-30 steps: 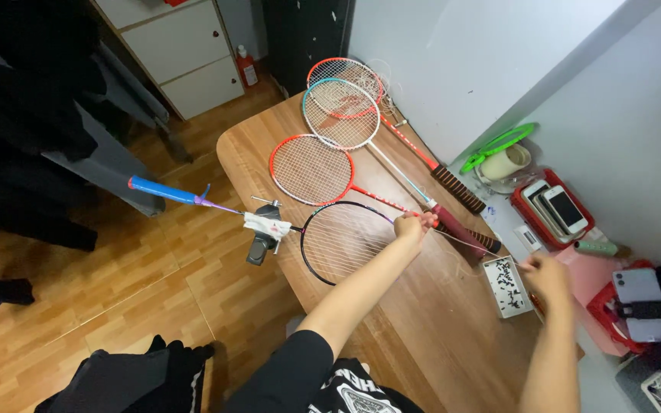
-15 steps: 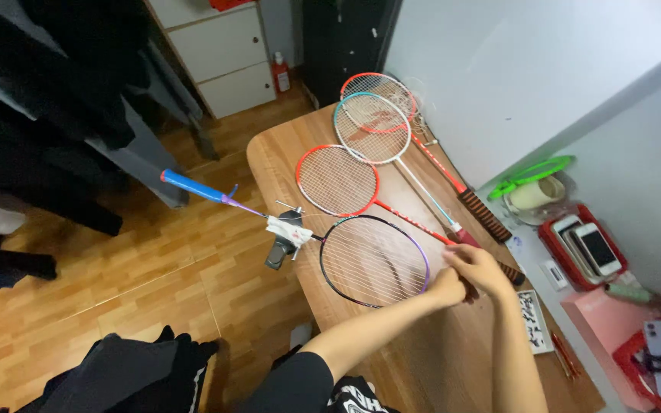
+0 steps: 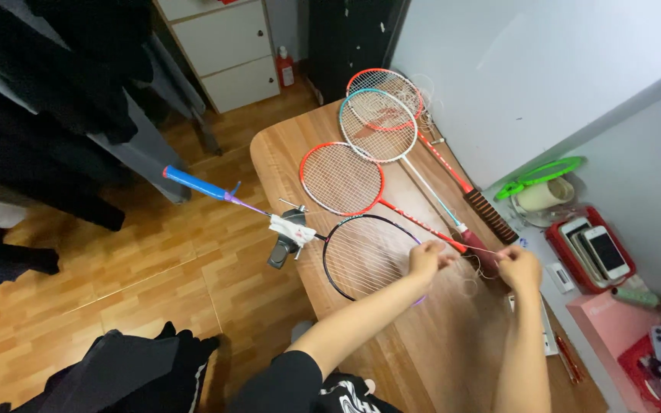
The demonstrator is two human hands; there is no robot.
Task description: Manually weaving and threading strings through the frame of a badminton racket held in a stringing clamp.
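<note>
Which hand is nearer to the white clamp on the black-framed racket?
Left. The left hand is at the black-framed racket's head rim, opposite the white clamp; the right hand is farther away, beyond the head.

Even, soft indoor light falls from overhead, bright on the white wall [image 3: 514, 69] and the wooden desk [image 3: 284, 149], with only faint shadows under the rackets. The dark clothing [image 3: 47, 84] left of the desk sinks into near-black. Wide-angle distortion bends the edges. Both hands [image 3: 472, 264] show slight motion blur.
</note>
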